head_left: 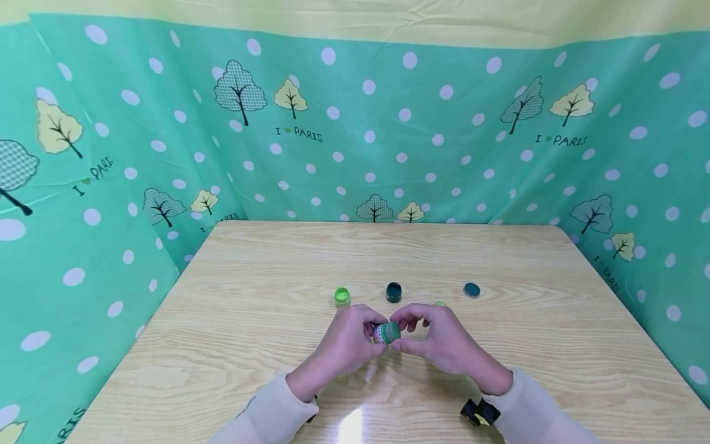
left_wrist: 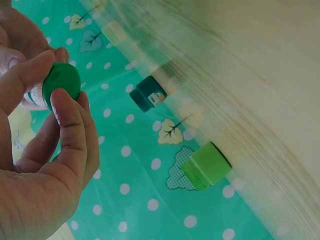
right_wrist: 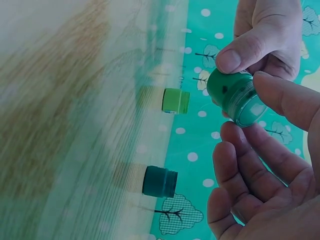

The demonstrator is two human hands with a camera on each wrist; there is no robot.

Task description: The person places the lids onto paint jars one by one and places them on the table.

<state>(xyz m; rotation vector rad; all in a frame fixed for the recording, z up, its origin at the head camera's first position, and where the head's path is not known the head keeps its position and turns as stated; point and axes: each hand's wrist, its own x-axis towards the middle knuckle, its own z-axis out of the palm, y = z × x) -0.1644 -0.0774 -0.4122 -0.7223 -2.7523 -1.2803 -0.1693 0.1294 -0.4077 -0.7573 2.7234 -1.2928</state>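
A small green paint jar [head_left: 386, 333] with a white label is held up over the table between both hands. My left hand [head_left: 355, 339] grips it, thumb on one side and fingers on the other. My right hand [head_left: 435, 338] pinches the jar's other end, thumb and fingertips at its rim. In the right wrist view that ribbed rim of the jar [right_wrist: 245, 107] looks glassy and pale. Beyond the hands stand a light green jar [head_left: 342, 298] and a dark teal jar [head_left: 394, 293], both showing bare necks.
A dark teal lid [head_left: 471, 290] lies at the right on the wooden table [head_left: 266, 265]. Partly hidden behind my right hand is a light green lid [head_left: 440, 303]. A polka-dot curtain [head_left: 388, 154] encloses the table's back and sides.
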